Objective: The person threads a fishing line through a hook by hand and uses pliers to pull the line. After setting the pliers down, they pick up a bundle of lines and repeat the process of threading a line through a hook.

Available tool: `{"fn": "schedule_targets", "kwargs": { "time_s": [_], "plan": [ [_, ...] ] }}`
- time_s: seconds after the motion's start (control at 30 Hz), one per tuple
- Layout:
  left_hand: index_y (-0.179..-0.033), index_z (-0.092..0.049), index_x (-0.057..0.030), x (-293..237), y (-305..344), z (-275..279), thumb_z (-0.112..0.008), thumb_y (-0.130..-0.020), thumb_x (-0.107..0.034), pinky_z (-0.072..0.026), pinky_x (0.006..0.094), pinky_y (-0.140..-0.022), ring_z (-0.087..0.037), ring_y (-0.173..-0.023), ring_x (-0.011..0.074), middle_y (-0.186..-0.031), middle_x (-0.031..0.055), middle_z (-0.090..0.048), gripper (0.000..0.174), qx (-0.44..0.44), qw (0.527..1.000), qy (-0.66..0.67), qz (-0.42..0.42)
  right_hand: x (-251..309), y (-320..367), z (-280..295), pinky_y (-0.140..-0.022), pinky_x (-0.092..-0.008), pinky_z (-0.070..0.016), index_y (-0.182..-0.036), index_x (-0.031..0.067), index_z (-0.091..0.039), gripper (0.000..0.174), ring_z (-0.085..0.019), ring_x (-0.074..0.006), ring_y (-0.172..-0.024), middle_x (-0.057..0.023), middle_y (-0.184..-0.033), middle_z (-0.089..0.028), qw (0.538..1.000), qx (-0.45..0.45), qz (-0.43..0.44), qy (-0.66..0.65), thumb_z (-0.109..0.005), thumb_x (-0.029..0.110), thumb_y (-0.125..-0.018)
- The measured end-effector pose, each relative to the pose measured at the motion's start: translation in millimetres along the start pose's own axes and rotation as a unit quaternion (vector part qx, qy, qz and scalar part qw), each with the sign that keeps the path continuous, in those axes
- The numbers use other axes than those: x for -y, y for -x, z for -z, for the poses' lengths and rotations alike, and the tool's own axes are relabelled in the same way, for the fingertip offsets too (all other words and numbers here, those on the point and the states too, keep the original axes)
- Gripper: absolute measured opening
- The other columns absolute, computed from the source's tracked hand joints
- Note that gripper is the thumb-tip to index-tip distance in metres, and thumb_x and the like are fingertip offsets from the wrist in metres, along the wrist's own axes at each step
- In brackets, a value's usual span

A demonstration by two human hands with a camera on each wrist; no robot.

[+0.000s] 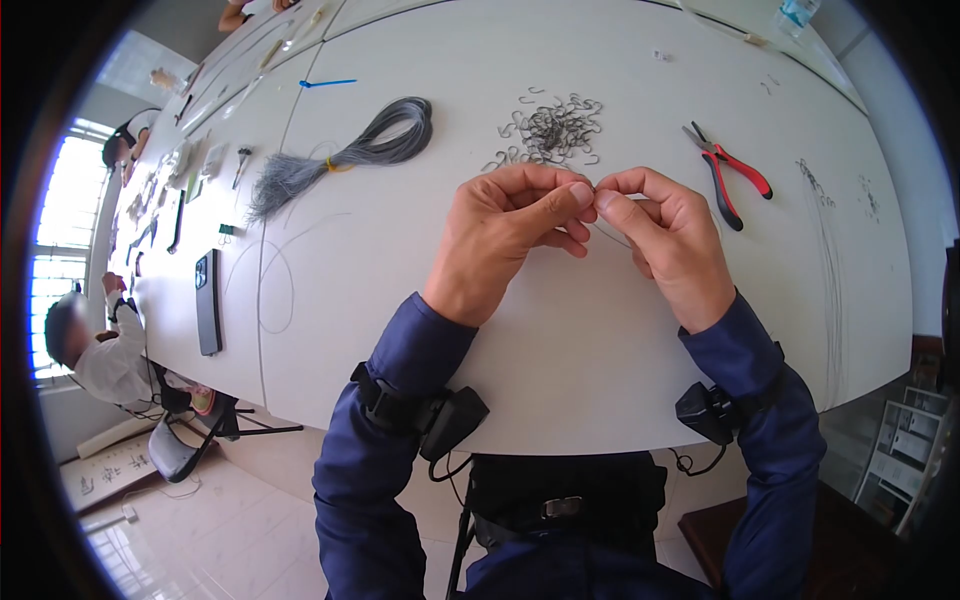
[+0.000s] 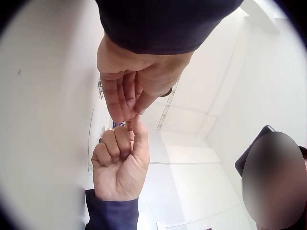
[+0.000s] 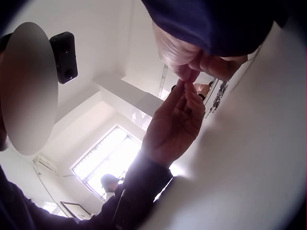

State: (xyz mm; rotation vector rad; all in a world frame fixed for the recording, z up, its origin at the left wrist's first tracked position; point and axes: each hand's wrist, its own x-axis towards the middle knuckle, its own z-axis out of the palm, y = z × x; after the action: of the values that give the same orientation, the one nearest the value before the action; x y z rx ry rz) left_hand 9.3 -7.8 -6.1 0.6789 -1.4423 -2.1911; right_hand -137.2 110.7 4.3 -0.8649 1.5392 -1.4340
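Observation:
Over the table, in front of the hook pile, my left hand and right hand meet at the fingertips. Each pinches with thumb and forefinger at the end of a thin grey wire, which trails below between the hands. The pinched end is hidden by the fingertips; I cannot tell whether a small hook is there too. Just beyond the hands lies a loose pile of small dark metal hooks. In the left wrist view, the other fingers of the right hand are curled toward the palm.
Red-and-black pliers lie to the right, near long wires with hooks. At left are a tied bundle of grey wire, a blue cable tie, a phone and a loose wire loop. Another person sits at far left.

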Motion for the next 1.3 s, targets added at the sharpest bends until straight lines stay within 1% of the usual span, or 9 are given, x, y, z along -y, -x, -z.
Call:
{"fn": "schedule_targets", "kwargs": {
  "time_s": [0.3,0.6,0.7,0.8,0.83,0.9,1.0,1.13,1.3],
  "plan": [
    [-0.1,-0.068,0.0016,-2,2,-1,-0.069,-0.095,-0.014,-0.0562,0.0297,-0.067,-0.065,-0.072,0.0133,-0.086,0.0072,-0.069,0.016,0.002,0.999,-0.035,0.005,1,0,1,-0.05,-0.0224,-0.025,-0.094,-0.0019,-0.067,0.016,-0.034,0.0012,-0.052,0.0084,-0.057,-0.048,0.999,0.011,-0.014,0.045,-0.065,0.014,-0.094],
    [-0.098,-0.065,0.0002,-7,2,-2,-0.068,-0.095,-0.016,-0.0542,0.0296,-0.066,-0.063,-0.069,0.0116,-0.082,0.0041,-0.065,0.017,-0.022,0.999,-0.045,0.002,-6,-1,2,-0.048,-0.0244,-0.0219,-0.088,-0.0009,-0.066,0.014,-0.031,0.0009,-0.05,0.0091,-0.053,-0.044,0.998,0.026,0.022,0.062,-0.065,0.012,-0.092],
    [-0.098,-0.065,0.0004,-8,2,-3,-0.069,-0.095,-0.016,-0.0539,0.0288,-0.065,-0.062,-0.069,0.0111,-0.081,0.0036,-0.064,0.017,-0.026,0.998,-0.056,-0.005,-8,-2,2,-0.048,-0.0235,-0.0225,-0.09,-0.0008,-0.067,0.014,-0.031,0.001,-0.049,0.009,-0.052,-0.042,0.996,0.03,0.031,0.071,-0.066,0.013,-0.092],
    [-0.098,-0.065,0.0016,-8,3,-2,-0.069,-0.095,-0.016,-0.053,0.0271,-0.063,-0.061,-0.069,0.0098,-0.081,0.0032,-0.064,0.018,-0.018,0.994,-0.1,-0.032,-1,0,3,-0.056,-0.0239,-0.0367,-0.096,0.0014,-0.069,0.015,-0.045,-0.0047,-0.058,0.0031,-0.063,-0.052,0.982,0.02,0.043,0.181,-0.067,0.015,-0.091],
    [-0.098,-0.065,0.0021,-8,3,-2,-0.069,-0.095,-0.015,-0.0526,0.0265,-0.063,-0.06,-0.069,0.0093,-0.081,0.0031,-0.064,0.018,-0.014,0.992,-0.12,-0.044,-1,-3,4,-0.062,-0.0254,-0.04,-0.097,0.0024,-0.07,0.015,-0.048,-0.0078,-0.066,0.0009,-0.07,-0.054,0.962,-0.029,0.136,0.234,-0.068,0.016,-0.09],
    [-0.098,-0.065,0.0027,-9,4,-3,-0.069,-0.096,-0.015,-0.0515,0.0256,-0.062,-0.059,-0.069,0.0085,-0.08,0.0027,-0.064,0.018,-0.021,0.979,-0.195,-0.058,-4,-10,9,-0.076,-0.0285,-0.0467,-0.1,0.0045,-0.071,0.017,-0.056,-0.0141,-0.082,-0.0035,-0.083,-0.06,0.882,-0.126,0.313,0.329,-0.07,0.018,-0.089],
    [-0.099,-0.065,0.0031,-5,5,-5,-0.068,-0.096,-0.013,-0.0503,0.0248,-0.062,-0.057,-0.069,0.0078,-0.079,0.0026,-0.064,0.017,-0.018,0.951,-0.292,-0.097,3,-6,12,-0.09,-0.0333,-0.0455,-0.1,0.0063,-0.072,0.02,-0.055,-0.0209,-0.1,-0.0065,-0.098,-0.061,0.908,-0.096,0.266,0.309,-0.073,0.02,-0.086],
    [-0.098,-0.066,0.0031,-1,5,-4,-0.068,-0.096,-0.012,-0.0489,0.0234,-0.063,-0.057,-0.069,0.0074,-0.079,0.0032,-0.066,0.015,0.0,0.916,-0.37,-0.153,2,-4,9,-0.083,-0.0325,-0.0472,-0.099,0.0063,-0.072,0.018,-0.057,-0.0196,-0.092,-0.0056,-0.092,-0.061,0.924,-0.044,0.235,0.299,-0.075,0.018,-0.085],
    [-0.096,-0.066,0.0032,-6,6,-5,-0.069,-0.095,-0.011,-0.0484,0.0237,-0.064,-0.057,-0.069,0.0074,-0.079,0.0037,-0.067,0.015,0.018,0.913,-0.386,-0.131,1,-4,10,-0.078,-0.0325,-0.0482,-0.097,0.0042,-0.07,0.015,-0.058,-0.0201,-0.084,-0.0057,-0.087,-0.062,0.925,-0.018,0.218,0.311,-0.073,0.014,-0.087]
  ]
}}
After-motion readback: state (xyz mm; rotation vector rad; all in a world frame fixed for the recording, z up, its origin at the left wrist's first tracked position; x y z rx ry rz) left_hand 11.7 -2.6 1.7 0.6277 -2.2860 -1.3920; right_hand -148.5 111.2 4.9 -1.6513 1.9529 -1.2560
